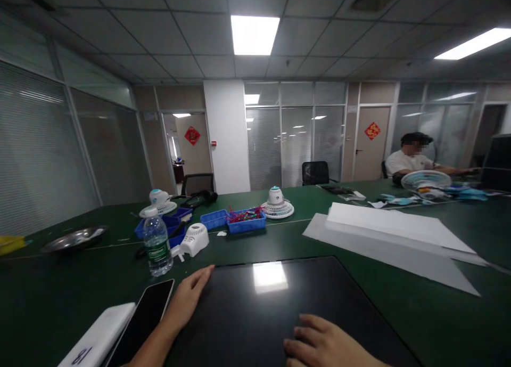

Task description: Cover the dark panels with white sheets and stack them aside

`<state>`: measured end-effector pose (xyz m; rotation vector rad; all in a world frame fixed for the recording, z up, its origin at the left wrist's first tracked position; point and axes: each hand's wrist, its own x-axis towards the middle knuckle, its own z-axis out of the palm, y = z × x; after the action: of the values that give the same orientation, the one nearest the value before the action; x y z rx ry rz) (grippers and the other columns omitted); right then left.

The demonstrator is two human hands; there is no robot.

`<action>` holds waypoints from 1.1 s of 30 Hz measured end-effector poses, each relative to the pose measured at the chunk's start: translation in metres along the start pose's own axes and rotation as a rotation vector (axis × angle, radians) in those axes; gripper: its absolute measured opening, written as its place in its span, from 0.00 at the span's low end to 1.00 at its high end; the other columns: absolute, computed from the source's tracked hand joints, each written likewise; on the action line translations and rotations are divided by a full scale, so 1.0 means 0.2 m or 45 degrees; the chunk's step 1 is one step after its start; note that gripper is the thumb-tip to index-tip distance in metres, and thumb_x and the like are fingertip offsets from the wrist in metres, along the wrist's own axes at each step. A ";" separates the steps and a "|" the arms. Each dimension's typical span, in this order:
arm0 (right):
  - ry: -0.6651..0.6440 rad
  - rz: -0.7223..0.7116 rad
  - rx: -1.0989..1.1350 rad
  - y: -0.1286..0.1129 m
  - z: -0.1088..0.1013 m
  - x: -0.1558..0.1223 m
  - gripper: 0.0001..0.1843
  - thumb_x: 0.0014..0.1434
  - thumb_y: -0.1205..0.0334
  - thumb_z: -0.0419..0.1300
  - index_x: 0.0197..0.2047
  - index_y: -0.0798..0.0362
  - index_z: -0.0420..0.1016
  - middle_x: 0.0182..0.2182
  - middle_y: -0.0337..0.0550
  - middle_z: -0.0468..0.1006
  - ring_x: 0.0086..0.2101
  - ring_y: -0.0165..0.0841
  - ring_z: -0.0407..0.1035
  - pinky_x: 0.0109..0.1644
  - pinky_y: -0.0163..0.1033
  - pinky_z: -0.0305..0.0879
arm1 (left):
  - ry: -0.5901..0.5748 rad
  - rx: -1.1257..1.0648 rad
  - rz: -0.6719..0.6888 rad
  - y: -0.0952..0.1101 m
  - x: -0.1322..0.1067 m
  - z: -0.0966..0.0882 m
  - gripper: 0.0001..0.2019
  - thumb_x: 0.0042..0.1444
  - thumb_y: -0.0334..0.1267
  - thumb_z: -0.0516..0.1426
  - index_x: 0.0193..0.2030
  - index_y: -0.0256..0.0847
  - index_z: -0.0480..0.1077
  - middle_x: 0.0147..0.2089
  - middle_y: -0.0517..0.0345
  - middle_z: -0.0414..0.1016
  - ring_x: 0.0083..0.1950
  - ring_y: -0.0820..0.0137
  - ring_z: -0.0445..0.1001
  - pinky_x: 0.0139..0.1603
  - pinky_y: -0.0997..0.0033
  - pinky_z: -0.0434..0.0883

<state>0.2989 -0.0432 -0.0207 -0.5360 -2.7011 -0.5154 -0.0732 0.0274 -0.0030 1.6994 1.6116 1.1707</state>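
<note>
A flat, glossy black screen panel (pixel 239 314) lies on the green table in front of me and reflects a ceiling light. At its far left corner rests my left hand (pixel 194 293), open, with the fingers stretched along the edge. My right hand (pixel 319 341) is over the near right part of the panel, open and with fingers apart; whether it touches the surface I cannot tell. Left of my left forearm lie a phone with a dark screen (pixel 146 316) and a white slab marked with a number (pixel 99 335). A water bottle (pixel 157 244) stands upright beyond them.
Behind the panel are a white plastic housing (pixel 195 240), blue bins (pixel 246 226), one with red wires, and white fan parts (pixel 276 204). White sheets (pixel 391 234) lie right. A metal tray (pixel 74 239) sits left. A person (pixel 411 156) sits at the far right.
</note>
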 end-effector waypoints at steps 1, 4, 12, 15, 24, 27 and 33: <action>-0.070 0.107 0.077 0.06 -0.03 0.01 0.11 0.68 0.51 0.55 0.47 0.45 0.74 0.42 0.36 0.83 0.37 0.36 0.77 0.54 0.46 0.70 | -0.042 0.124 0.030 0.01 -0.01 0.01 0.32 0.57 0.63 0.54 0.59 0.42 0.75 0.67 0.48 0.72 0.71 0.53 0.65 0.74 0.47 0.55; -0.211 0.646 0.080 0.38 -0.16 0.02 0.18 0.67 0.46 0.53 0.52 0.45 0.75 0.47 0.42 0.81 0.47 0.36 0.74 0.61 0.45 0.62 | -0.144 0.396 0.099 0.03 -0.02 0.05 0.29 0.54 0.59 0.58 0.60 0.48 0.75 0.71 0.51 0.65 0.74 0.53 0.58 0.74 0.46 0.53; -0.345 1.551 -0.216 1.13 -0.14 -0.51 0.30 0.66 0.48 0.47 0.57 0.63 0.73 0.55 0.74 0.73 0.53 0.62 0.70 0.48 0.69 0.65 | -0.148 0.480 0.080 0.01 0.01 0.08 0.28 0.55 0.59 0.57 0.58 0.49 0.76 0.71 0.54 0.65 0.75 0.53 0.56 0.74 0.45 0.52; -0.400 1.571 -0.214 1.15 -0.08 -0.61 0.27 0.69 0.51 0.43 0.48 0.58 0.78 0.46 0.65 0.80 0.46 0.54 0.76 0.44 0.58 0.69 | -0.158 0.505 0.074 0.01 0.03 0.09 0.27 0.56 0.59 0.56 0.58 0.49 0.76 0.71 0.55 0.65 0.75 0.54 0.56 0.75 0.46 0.51; -0.303 1.072 -0.266 0.77 -0.12 -0.23 0.14 0.66 0.70 0.47 0.48 0.56 0.72 0.38 0.54 0.81 0.37 0.43 0.77 0.38 0.42 0.66 | -0.109 0.610 0.035 0.03 0.03 0.10 0.28 0.57 0.58 0.54 0.58 0.46 0.76 0.70 0.52 0.65 0.75 0.53 0.56 0.74 0.45 0.52; -0.312 0.712 -0.181 0.48 -0.08 -0.04 0.09 0.62 0.70 0.54 0.43 0.52 0.73 0.35 0.45 0.81 0.35 0.39 0.76 0.36 0.40 0.64 | -0.079 0.578 0.015 0.03 0.01 0.09 0.28 0.59 0.60 0.51 0.55 0.45 0.78 0.69 0.52 0.67 0.75 0.53 0.56 0.75 0.46 0.52; -0.168 0.202 -0.053 0.14 -0.01 0.11 0.04 0.62 0.60 0.61 0.38 0.51 0.71 0.36 0.40 0.80 0.33 0.36 0.74 0.27 0.40 0.58 | -0.071 0.506 0.004 0.01 0.01 0.08 0.32 0.59 0.61 0.51 0.60 0.41 0.74 0.70 0.51 0.66 0.75 0.55 0.54 0.75 0.49 0.52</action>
<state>0.2925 -0.0130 -0.0032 -0.8148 -2.7455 -0.5102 -0.0589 0.0313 -0.0097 1.9540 1.9003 0.8321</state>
